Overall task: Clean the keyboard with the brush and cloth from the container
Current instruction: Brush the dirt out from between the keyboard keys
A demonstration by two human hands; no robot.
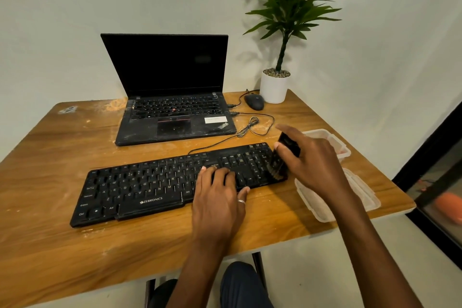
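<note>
A black keyboard (150,187) lies slantwise on the wooden table (62,245). My left hand (220,195) rests flat on its right-hand keys, fingers straight, thumb at the front edge. My right hand (310,157) grips a black brush (280,160) by its handle, forefinger stretched out, with the bristles down on the number pad at the keyboard's right end. Behind that hand stands a clear plastic container (337,142); I cannot tell what is inside. Its clear lid (322,205) lies on the table to the right of the keyboard.
An open black laptop (170,97) sits behind the keyboard, with a black mouse (254,102) and a coiled cable (250,127) to its right. A potted plant (275,85) stands at the back right corner. The table's right edge is close to the lid.
</note>
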